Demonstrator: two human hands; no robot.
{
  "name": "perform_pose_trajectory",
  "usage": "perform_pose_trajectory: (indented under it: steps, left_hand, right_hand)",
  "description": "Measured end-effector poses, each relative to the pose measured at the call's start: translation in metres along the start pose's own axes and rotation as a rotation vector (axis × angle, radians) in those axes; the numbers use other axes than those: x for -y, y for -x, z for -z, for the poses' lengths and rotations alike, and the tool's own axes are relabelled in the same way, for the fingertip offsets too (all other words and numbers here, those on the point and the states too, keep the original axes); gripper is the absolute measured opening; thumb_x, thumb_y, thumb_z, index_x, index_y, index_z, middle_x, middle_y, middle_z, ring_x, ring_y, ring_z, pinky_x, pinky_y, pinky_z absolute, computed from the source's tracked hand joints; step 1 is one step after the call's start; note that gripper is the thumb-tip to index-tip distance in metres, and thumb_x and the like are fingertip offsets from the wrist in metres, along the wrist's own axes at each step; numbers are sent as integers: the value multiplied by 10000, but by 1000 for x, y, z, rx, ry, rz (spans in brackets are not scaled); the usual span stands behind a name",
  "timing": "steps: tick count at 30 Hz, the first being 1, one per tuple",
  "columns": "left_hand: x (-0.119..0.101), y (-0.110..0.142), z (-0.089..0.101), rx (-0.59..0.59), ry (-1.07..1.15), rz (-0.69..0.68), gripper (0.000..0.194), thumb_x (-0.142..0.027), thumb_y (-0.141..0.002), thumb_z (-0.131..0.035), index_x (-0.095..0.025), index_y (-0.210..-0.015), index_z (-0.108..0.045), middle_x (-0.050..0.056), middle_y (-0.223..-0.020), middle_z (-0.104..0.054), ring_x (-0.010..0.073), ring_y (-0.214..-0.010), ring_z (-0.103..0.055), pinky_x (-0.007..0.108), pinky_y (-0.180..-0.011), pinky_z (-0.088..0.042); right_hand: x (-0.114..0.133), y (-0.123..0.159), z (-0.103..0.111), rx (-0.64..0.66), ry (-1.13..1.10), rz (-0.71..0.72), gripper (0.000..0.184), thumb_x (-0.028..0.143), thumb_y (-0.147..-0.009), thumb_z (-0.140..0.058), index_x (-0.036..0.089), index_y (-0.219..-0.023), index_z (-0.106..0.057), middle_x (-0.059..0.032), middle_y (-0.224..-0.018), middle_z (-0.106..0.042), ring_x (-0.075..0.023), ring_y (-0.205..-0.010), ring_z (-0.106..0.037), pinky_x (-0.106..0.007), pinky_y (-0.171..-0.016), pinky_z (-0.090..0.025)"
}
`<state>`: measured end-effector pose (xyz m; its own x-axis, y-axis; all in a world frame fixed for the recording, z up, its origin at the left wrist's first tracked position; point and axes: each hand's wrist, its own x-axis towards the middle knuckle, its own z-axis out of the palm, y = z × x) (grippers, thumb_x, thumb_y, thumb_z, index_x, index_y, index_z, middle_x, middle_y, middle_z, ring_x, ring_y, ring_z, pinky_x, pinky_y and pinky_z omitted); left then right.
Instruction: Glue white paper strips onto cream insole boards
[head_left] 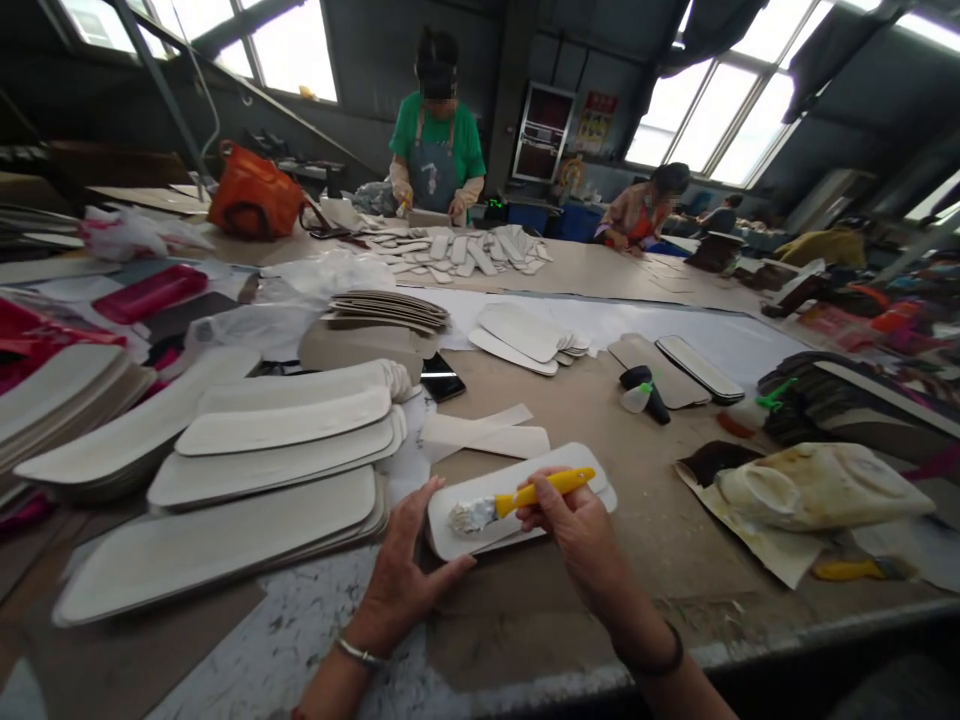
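Note:
My right hand [566,525] is closed round the yellow handle of a brush [517,493]. The brush's bristles are caked with white paste and lie on the left part of a white rounded panel [495,495]. At least one more panel shows under its right edge. My left hand [405,560] rests at the panel's left end, thumb and fingers spread apart, the thumb along the near edge. Just beyond the panel lie two crossed pale strips [487,438].
Stacks of white rounded panels [277,520] fill the left side. A phone [442,378] lies behind them. At right stand a paste-smeared container [825,490] and a second yellow-handled brush [851,570]. Across the table, a person in green [439,150] works by a heap of pieces [472,250].

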<state>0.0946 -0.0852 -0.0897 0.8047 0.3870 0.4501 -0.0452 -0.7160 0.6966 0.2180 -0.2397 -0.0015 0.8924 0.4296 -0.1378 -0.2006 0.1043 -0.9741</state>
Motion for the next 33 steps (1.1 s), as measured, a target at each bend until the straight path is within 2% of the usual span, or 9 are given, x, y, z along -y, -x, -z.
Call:
perform_pose_trajectory:
  steps: [4, 8, 12, 14, 17, 21, 24, 28, 33]
  left_hand:
    - [1, 1, 0, 9, 50, 37, 776, -378, -780, -672, -233, -1400, -228, 150, -1326, -478, 290, -1228, -454, 522, -1027, -384]
    - [-1, -1, -1, 9, 61, 31, 779, -363, -779, -671, -241, -1403, -220, 146, -1323, -478, 299, -1231, -451, 522, -1025, -388]
    - [-1, -2, -1, 10, 36, 11, 764, -374, -787, -661, -245, -1400, -224, 136, -1311, -489, 288, -1223, -459, 506, -1021, -399]
    - [1, -2, -2, 5, 29, 1, 758, -392, -790, -653, -241, -1401, -230, 140, -1300, -499, 286, -1212, -468, 498, -1009, -413]
    - [5, 1, -5, -6, 27, 10, 748, -404, -795, -643, -238, -1406, -244, 136, -1300, -505, 284, -1200, -476, 492, -1007, -416]
    - [8, 4, -11, -46, 46, 34, 719, -416, -792, -640, -251, -1399, -292, 107, -1315, -502, 284, -1216, -461, 484, -1036, -385]
    - [6, 4, -13, -70, 75, 57, 691, -433, -800, -626, -264, -1392, -313, 91, -1313, -504, 282, -1222, -455, 477, -1055, -358]
    - [2, 4, -13, -80, 86, 75, 680, -458, -806, -607, -269, -1391, -318, 81, -1303, -507, 276, -1211, -460, 460, -1057, -355]
    - [4, 4, -15, -92, 91, 88, 679, -466, -792, -609, -264, -1381, -339, 77, -1307, -513, 283, -1218, -458, 465, -1065, -340]
  right_hand:
    - [-1, -1, 1, -8, 132, 55, 481, 580, -668, -716, 145, -827, -587, -35, -728, -653, -143, -573, -611, -266, -544, -535]
    - [7, 3, -3, 6, 172, 84, 479, 600, -683, -693, 159, -830, -577, -18, -658, -635, -151, -563, -607, -275, -550, -533]
    - [4, 5, -7, 33, 222, 109, 467, 618, -713, -653, 170, -817, -572, -13, -623, -619, -159, -538, -600, -290, -544, -527]
    - [2, 3, 0, -19, 296, 152, 469, 626, -720, -639, 174, -825, -575, -16, -634, -613, -166, -547, -602, -297, -553, -523]
    - [5, -2, 22, -132, 452, 233, 472, 640, -740, -604, 181, -849, -582, -29, -658, -610, -185, -573, -607, -321, -584, -520]
    - [16, -8, 54, -263, 662, 350, 447, 636, -787, -538, 196, -851, -579, -54, -708, -618, -209, -606, -611, -351, -619, -511]
    - [26, -9, 70, -344, 818, 460, 400, 592, -831, -499, 199, -844, -570, -71, -762, -628, -218, -663, -617, -356, -658, -504]
    - [35, -10, 80, -380, 971, 597, 316, 496, -888, -453, 200, -850, -555, -66, -776, -626, -209, -699, -616, -336, -691, -497]
    - [40, -12, 83, -348, 1093, 807, 216, 370, -924, -441, 200, -844, -548, -62, -780, -616, -194, -722, -607, -309, -684, -495]
